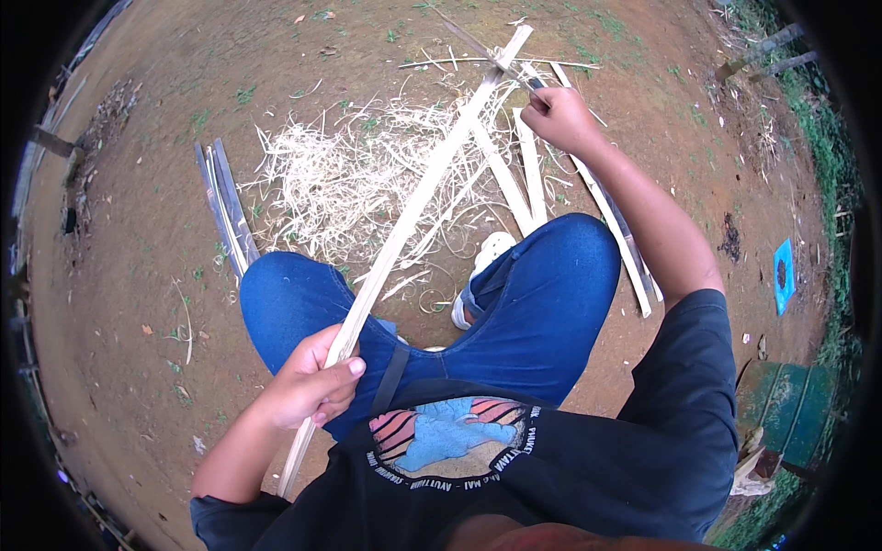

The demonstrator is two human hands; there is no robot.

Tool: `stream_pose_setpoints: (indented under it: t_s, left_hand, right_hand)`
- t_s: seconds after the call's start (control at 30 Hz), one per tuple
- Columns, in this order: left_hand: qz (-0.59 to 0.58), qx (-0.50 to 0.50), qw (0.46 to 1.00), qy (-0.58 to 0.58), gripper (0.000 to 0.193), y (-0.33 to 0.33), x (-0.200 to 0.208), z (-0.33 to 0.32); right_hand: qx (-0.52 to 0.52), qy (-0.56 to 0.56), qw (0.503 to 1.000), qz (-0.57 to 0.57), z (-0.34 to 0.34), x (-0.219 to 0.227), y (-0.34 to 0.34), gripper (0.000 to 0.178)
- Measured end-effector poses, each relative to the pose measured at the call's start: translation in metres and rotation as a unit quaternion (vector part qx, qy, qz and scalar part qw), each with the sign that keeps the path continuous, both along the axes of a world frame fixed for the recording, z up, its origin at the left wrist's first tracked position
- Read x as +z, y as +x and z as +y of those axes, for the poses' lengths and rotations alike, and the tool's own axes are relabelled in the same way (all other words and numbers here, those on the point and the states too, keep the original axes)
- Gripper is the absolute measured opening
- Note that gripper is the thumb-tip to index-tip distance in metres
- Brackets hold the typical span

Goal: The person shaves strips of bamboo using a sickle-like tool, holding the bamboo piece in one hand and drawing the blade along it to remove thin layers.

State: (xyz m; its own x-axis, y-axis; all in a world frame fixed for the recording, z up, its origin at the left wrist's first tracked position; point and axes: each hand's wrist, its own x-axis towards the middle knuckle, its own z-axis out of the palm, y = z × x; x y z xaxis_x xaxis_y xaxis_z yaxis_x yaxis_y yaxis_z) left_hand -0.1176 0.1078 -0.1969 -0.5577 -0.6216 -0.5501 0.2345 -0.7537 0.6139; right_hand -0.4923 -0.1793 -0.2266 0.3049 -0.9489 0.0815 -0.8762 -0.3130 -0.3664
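A long pale strip of wood or bamboo (424, 188) slants across my lap, from beside my left hip up to the far middle. Near its lower end my left hand (317, 378) is closed around it, thumb on top. Far out, my right hand (559, 119) is closed on the handle of a knife (478, 46). The knife's long blade lies across the strip near its far end, pointing away to the left. A thin curl of shaving (501, 62) shows where blade and strip meet. The knife's handle is mostly hidden inside my fist.
A wide heap of pale shavings (340, 184) covers the ground beyond my knees. More pale strips (530, 165) lie beside my right leg, and dark-edged ones (225, 202) by my left knee. A green drum (785, 409) and a blue sheet (783, 275) are at the right.
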Motion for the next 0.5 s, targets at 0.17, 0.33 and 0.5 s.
stream_pose_setpoints:
  t_s: [0.17,0.33,0.5]
  left_hand:
    - [-0.033,0.009,0.999,-0.038,0.021,-0.005,-0.009,-0.015]
    - [-0.103,0.036,0.992,-0.062,0.014,-0.019,-0.009,-0.027]
    - [-0.221,-0.017,0.968,-0.120,0.015,-0.030,-0.001,-0.031]
  right_hand:
    - [0.099,0.063,0.990,-0.073,0.039,-0.005,0.038,0.019]
    - [0.260,0.126,0.955,-0.073,0.106,-0.008,0.088,0.009]
    - [0.304,0.076,0.949,-0.034,0.121,-0.018,0.094,0.010]
